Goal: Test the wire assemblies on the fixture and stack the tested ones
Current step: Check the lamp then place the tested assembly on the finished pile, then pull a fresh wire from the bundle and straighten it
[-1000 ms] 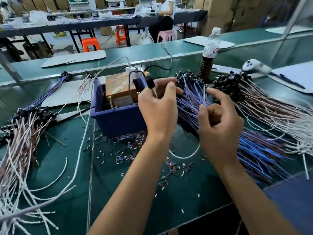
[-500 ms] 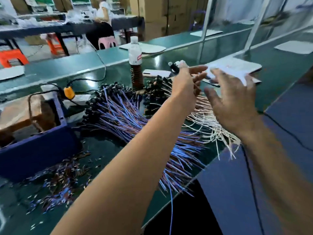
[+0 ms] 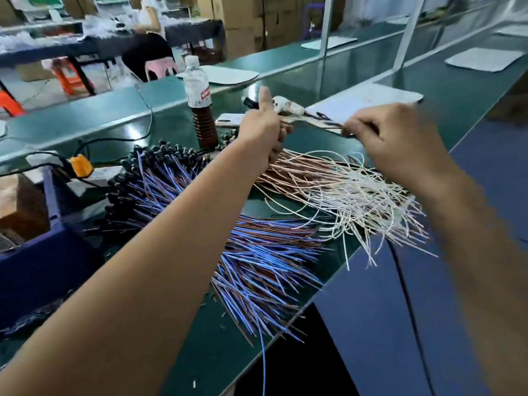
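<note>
Left hand [image 3: 261, 130] on white-and-copper wire assemblies [image 3: 337, 190]

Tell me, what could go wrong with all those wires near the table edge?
The blue and brown wires stick out past the table edge, so a bump might knock some off. The white and pink wires are loose and crossing, so pulling one with the hands, left and right, might drag others along. The bottle stands close by and could get tipped.
</note>
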`<action>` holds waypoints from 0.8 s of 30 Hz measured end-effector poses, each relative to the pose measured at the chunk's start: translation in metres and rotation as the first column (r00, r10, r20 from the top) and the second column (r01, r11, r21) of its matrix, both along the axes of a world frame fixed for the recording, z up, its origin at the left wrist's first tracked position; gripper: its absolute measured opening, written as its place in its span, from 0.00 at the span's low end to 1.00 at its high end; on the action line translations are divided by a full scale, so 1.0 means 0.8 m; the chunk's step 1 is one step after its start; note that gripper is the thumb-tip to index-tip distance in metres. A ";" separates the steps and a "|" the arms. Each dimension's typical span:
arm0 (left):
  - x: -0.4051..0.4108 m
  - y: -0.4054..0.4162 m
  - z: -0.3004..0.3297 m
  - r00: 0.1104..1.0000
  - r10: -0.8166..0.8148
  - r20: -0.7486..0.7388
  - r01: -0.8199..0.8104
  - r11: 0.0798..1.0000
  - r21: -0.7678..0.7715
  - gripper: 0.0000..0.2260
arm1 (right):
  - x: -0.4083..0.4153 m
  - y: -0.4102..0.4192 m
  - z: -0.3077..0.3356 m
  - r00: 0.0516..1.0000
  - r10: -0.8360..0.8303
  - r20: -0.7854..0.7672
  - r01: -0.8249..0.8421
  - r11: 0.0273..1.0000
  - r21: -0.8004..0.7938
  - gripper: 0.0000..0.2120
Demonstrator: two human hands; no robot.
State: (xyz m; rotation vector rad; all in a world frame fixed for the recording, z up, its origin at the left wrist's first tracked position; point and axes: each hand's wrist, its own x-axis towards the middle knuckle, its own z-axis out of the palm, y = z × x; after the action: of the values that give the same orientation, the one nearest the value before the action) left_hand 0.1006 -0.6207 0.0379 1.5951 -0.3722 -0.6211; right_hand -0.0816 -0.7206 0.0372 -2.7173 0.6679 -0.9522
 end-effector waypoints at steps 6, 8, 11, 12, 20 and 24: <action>0.013 -0.007 -0.034 0.922 0.067 -0.381 -0.120 0.986 -0.117 0.16 | 0.057 -0.001 -0.056 0.981 -0.092 -0.173 0.091 0.996 -0.014 0.15; 0.012 -0.006 -0.048 0.923 0.136 -0.359 -0.188 0.975 -0.114 0.15 | 0.074 -0.001 -0.073 0.962 -0.115 -0.246 0.116 0.993 -0.012 0.14; 0.008 -0.006 -0.064 0.946 0.174 -0.273 -0.213 0.970 -0.119 0.08 | 0.095 0.004 -0.089 0.885 -0.198 -0.421 0.202 0.979 -0.037 0.19; 0.006 -0.006 -0.068 0.955 0.182 -0.236 -0.213 0.971 -0.110 0.08 | 0.101 0.006 -0.092 0.851 -0.209 -0.482 0.216 0.976 -0.042 0.25; -0.007 0.002 -0.086 0.983 0.180 -0.020 -0.179 0.983 0.031 0.07 | 0.134 0.033 -0.122 0.704 -0.037 -0.709 0.150 0.984 0.098 0.49; -0.004 0.027 -0.089 0.989 0.146 -0.003 -0.145 0.988 0.047 0.06 | 0.132 0.034 -0.117 0.684 -0.027 -0.729 0.170 0.978 0.124 0.49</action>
State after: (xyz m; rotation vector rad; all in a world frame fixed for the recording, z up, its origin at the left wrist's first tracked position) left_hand 0.0976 -0.5990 -0.0330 1.6484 -0.2352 -0.5262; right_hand 0.0240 -0.6934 -0.0568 -2.8464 0.9692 0.2503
